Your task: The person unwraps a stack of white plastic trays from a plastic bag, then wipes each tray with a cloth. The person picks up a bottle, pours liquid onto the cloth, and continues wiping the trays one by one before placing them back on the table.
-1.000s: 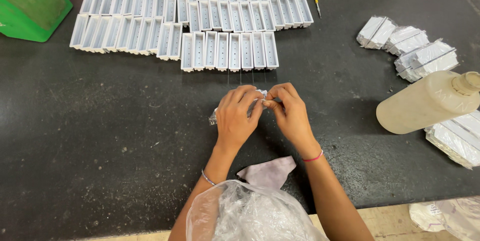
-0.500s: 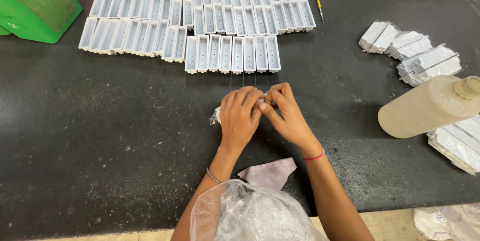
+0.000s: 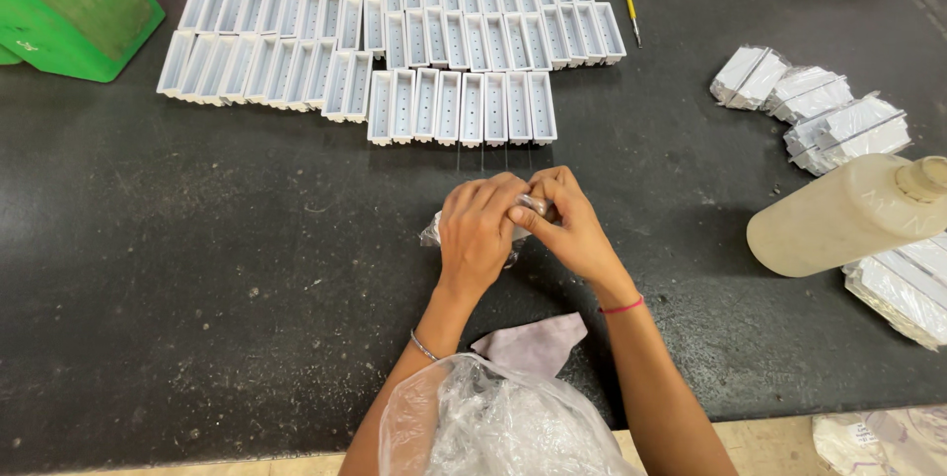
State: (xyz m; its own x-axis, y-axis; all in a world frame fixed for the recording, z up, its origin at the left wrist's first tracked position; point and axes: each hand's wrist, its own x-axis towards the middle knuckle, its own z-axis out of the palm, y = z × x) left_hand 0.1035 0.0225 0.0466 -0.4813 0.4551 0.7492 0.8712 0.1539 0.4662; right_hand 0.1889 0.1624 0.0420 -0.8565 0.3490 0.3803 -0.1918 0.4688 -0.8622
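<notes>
both closed on a small clear plastic packet [image 3: 464, 231], left hand [image 3: 476, 236] and right hand [image 3: 564, 229] pinching its top, not yet opened; beyond them many white trays [image 3: 464, 106] laid out, wrapped bundles [image 3: 827, 119] off right untouched.

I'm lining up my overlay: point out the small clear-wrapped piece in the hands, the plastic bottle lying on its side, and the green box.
small clear-wrapped piece [image 3: 432, 231], head view, on the wrap's left end showing beside the hand.
plastic bottle [image 3: 838, 219], head view, mid-body.
green box [image 3: 69, 2], head view, top face.
</notes>
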